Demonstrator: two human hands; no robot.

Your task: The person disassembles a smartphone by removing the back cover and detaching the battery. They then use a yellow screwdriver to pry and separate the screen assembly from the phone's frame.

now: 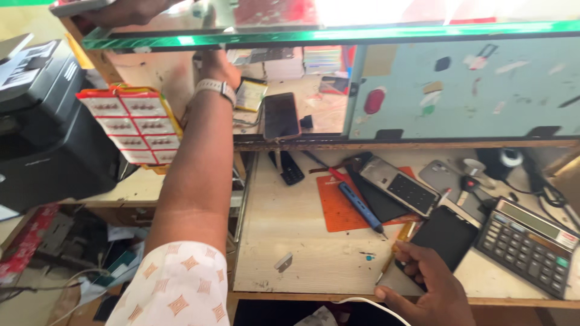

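Your right hand (426, 284) is at the desk's (302, 253) front edge, fingers curled around the near end of a black phone (446, 234); the phone lies flat on the desk, angled toward the right end. Your left hand (214, 63) is stretched up under the green-edged glass counter top (326, 33), onto the shelf behind the desk; the fingers are hidden by the glass edge, so I cannot tell how open it is or what it has. White watch (215, 87) on that wrist. Just right of the wrist on the shelf: a flat battery pack (250, 94), then a dark phone (281, 116) lying face up. On the desk, an orange mat (338, 211) sits mid-way along, carrying a blue screwdriver (360, 207) and an opened phone body (399, 185). Calculator (527, 244) at the right end, just beside the black phone. Small black handset (290, 168) near the back edge. Black printer (48, 127) on the side table to the left, a strip of red-and-white packets (130, 124) hanging beside it.
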